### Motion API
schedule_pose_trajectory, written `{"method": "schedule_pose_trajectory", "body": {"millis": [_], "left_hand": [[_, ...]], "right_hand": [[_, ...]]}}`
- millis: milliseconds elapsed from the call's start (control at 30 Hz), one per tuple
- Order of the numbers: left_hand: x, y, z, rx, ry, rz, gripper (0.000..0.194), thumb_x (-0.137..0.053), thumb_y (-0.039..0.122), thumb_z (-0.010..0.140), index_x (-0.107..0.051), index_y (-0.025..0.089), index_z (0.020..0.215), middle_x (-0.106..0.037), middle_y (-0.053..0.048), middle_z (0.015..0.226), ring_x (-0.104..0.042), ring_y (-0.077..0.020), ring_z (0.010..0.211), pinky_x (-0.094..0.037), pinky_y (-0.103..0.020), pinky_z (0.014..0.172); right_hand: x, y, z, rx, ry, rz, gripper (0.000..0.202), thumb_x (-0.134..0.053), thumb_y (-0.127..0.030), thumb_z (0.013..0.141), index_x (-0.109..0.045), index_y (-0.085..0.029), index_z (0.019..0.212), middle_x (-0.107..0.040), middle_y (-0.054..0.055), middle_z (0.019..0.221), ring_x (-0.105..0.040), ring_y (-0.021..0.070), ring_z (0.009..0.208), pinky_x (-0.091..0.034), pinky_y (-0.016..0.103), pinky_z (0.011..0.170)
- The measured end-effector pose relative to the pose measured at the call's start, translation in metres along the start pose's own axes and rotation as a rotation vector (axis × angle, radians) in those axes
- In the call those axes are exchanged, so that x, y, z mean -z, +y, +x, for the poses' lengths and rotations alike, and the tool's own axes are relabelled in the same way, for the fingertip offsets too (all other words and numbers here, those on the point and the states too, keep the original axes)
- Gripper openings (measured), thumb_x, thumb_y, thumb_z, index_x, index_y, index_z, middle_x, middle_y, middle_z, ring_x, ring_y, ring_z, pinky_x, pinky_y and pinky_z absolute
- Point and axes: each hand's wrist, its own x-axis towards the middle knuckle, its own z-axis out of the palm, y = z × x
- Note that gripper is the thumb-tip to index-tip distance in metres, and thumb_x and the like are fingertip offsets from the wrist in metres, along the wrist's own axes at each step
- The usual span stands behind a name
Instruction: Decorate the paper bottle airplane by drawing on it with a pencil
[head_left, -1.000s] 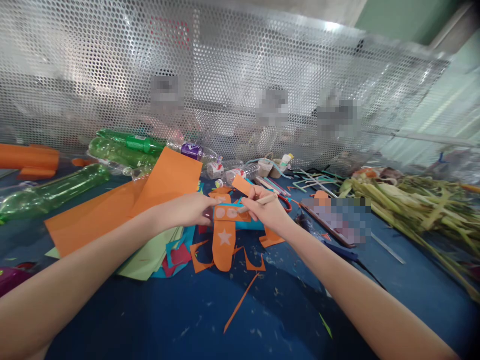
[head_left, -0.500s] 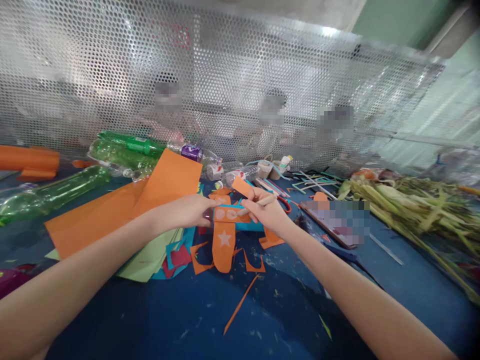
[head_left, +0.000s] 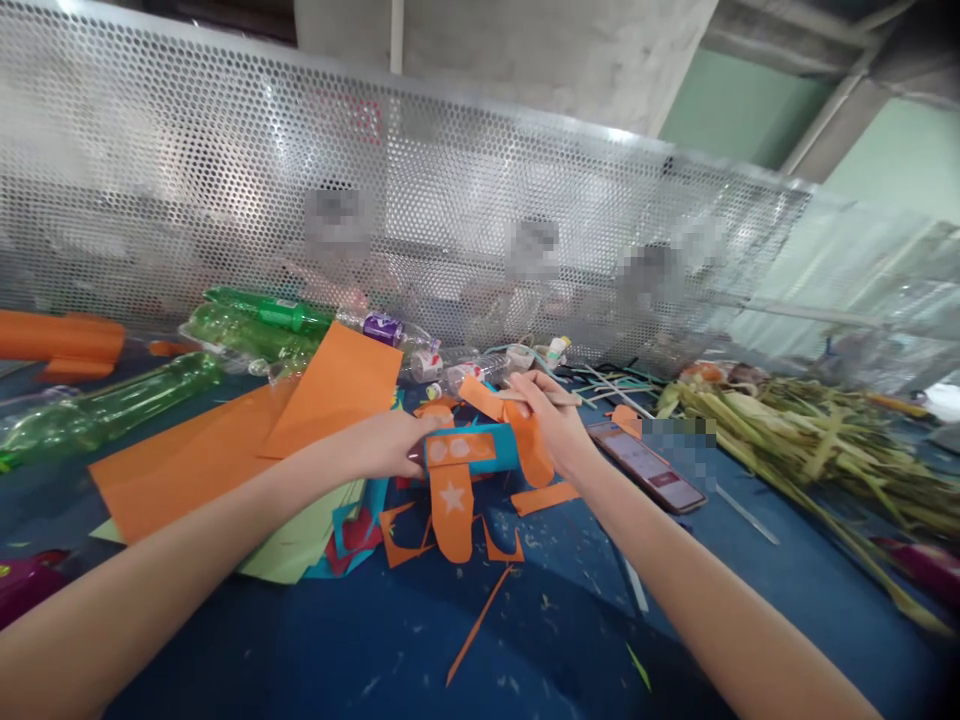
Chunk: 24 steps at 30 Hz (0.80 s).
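Observation:
A toy airplane (head_left: pixel 505 449) made of blue and orange paper is held just above the table. White circles mark its orange side strip, and a white star marks the orange wing (head_left: pixel 451 510) nearest me. My left hand (head_left: pixel 393 440) is closed around the plane's left end, where a dark tip shows beside the fingers. At the tail end, my right hand (head_left: pixel 553 420) grips a pale pen-like stick (head_left: pixel 561 398), which lies almost level. The right fingers are close to the orange tail pieces (head_left: pixel 480 396); whether they press on them I cannot tell.
Orange paper sheets (head_left: pixel 337 390) and green plastic bottles (head_left: pixel 142 395) lie on the left. Paper scraps (head_left: pixel 405 535) surround the plane. A phone (head_left: pixel 649 465) and dried husks (head_left: pixel 780 440) are to the right. A perforated metal screen (head_left: pixel 465 190) stands behind, with people beyond it.
The stick's tip has left the white circles. My right hand has drawn back to the tail and turned the stick nearly level. More of the plane's blue body shows; my view has tilted up.

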Motion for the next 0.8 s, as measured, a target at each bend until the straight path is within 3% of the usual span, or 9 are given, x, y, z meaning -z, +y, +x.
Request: {"method": "schedule_pose_trajectory", "body": {"millis": [167,267,367,500,800], "left_hand": [[-0.001,0.0,0.0,-0.014,-0.004,0.047,0.059,-0.06,0.036,0.079,-0.042,0.026,0.134,-0.066,-0.003,0.085,-0.061,-0.019,0.069,-0.038,-0.023,0.056],[-0.004,-0.003,0.002,-0.021,-0.008,0.043,0.06,-0.062,0.031,0.076,-0.042,0.028,0.133,-0.066,-0.002,0.087,-0.062,-0.0189,0.071,-0.039,-0.023,0.058],[-0.007,-0.008,0.005,-0.052,-0.014,0.028,0.059,-0.064,0.028,0.073,-0.045,0.028,0.13,-0.066,-0.002,0.089,-0.062,-0.0205,0.077,-0.04,-0.023,0.061],[-0.011,-0.013,0.007,-0.072,-0.003,0.016,0.063,-0.065,0.03,0.074,-0.043,0.026,0.133,-0.066,-0.004,0.094,-0.062,-0.0231,0.083,-0.041,-0.025,0.066],[-0.009,-0.007,0.005,-0.017,-0.012,0.073,0.065,-0.067,0.03,0.074,-0.042,0.03,0.134,-0.064,-0.003,0.094,-0.061,-0.0226,0.083,-0.039,-0.025,0.063]], "right_hand": [[0.0,0.003,-0.01,0.015,-0.037,-0.071,0.022,-0.059,-0.036,0.08,-0.043,-0.022,0.073,-0.043,-0.007,0.054,-0.04,0.0104,0.051,-0.032,0.026,0.052],[0.001,0.005,-0.026,0.039,-0.082,-0.143,0.027,-0.066,-0.031,0.074,-0.041,-0.022,0.068,-0.041,-0.007,0.06,-0.039,0.0096,0.053,-0.032,0.025,0.052],[0.002,0.009,-0.039,0.006,-0.06,-0.165,0.026,-0.054,-0.031,0.083,-0.039,-0.022,0.063,-0.04,-0.006,0.055,-0.038,0.0101,0.05,-0.03,0.025,0.049],[0.003,0.013,-0.044,-0.011,0.03,-0.163,0.031,-0.058,-0.034,0.078,-0.036,-0.022,0.06,-0.036,-0.007,0.051,-0.033,0.0095,0.046,-0.027,0.025,0.046],[0.002,0.021,-0.048,-0.041,0.023,-0.137,0.03,-0.059,-0.033,0.08,-0.036,-0.023,0.063,-0.037,-0.008,0.051,-0.034,0.0093,0.045,-0.026,0.024,0.044]]}}
